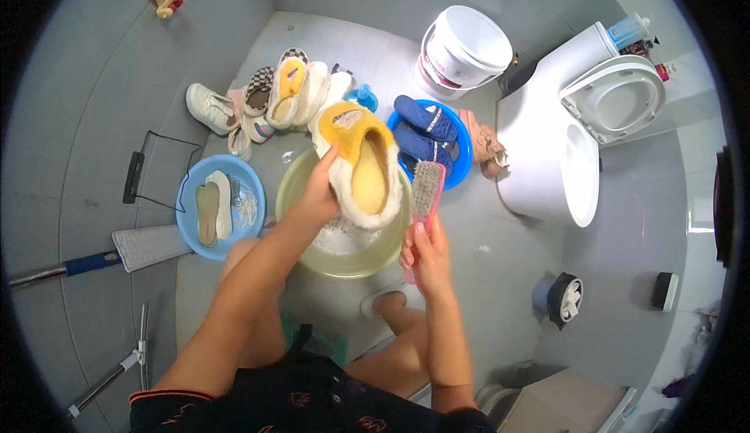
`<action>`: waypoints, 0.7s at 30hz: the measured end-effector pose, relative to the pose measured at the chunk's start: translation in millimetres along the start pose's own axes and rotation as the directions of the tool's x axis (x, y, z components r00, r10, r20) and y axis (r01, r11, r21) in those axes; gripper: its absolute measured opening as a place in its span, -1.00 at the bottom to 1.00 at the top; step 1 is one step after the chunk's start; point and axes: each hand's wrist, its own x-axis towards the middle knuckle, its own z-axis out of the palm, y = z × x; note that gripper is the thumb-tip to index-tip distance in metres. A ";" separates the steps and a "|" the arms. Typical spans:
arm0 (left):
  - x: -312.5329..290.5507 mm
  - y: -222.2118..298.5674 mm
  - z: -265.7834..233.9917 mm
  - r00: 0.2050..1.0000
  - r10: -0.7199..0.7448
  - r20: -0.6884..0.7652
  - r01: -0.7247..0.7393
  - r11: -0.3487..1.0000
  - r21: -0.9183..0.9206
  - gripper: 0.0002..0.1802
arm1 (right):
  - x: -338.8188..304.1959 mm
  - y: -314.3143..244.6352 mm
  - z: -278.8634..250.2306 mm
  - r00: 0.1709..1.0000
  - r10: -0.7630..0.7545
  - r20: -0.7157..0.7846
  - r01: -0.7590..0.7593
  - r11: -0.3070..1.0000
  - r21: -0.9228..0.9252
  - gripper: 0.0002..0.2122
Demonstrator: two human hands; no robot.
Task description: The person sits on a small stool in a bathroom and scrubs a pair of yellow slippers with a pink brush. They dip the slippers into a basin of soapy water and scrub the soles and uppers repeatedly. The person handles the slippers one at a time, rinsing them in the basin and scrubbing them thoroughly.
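Observation:
A fluffy white-and-yellow slipper (367,179) is held up over the pale green basin (353,267), its opening facing me. My left hand (319,195) is closed on the slipper's left side. My right hand (427,257) grips the pink handle of a scrub brush (427,187). The brush is upright, bristles showing, just right of the slipper, and whether the two touch I cannot tell. Sudsy water (344,239) lies in the basin below. Behind the slipper, a matching yellow slipper (290,81) stands among several shoes on the floor.
A light blue basin (226,250) at left holds insoles and laces. Blue slippers (426,132) sit in a blue basin (462,169), beside brown shoes (483,140). Around stand a white bucket (461,50), a toilet (539,136), a small bin (543,296) and a flat mop (152,247).

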 end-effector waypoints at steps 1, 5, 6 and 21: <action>1.5 -1.3 0.1 1.000 0.007 0.005 -0.007 1.000 -0.025 -0.46 | -4.1 1.1 4.7 1.000 0.003 0.015 -0.003 1.000 -0.007 -0.67; 3.1 -6.8 2.0 0.995 -0.001 -0.095 -0.005 0.998 -0.059 -0.50 | -14.6 -6.0 15.2 1.000 0.006 -0.010 -0.006 1.000 -0.030 -0.62; 3.3 -4.7 -0.2 0.997 -0.024 -0.070 0.020 0.997 -0.070 -0.49 | -16.0 -10.0 16.9 0.999 0.008 -0.031 -0.009 0.999 -0.036 -0.59; -0.2 15.3 15.0 0.941 -0.092 0.325 0.142 0.981 -0.132 -0.41 | -39.6 -65.3 51.3 0.999 0.027 -0.024 -0.032 0.978 -0.205 -0.50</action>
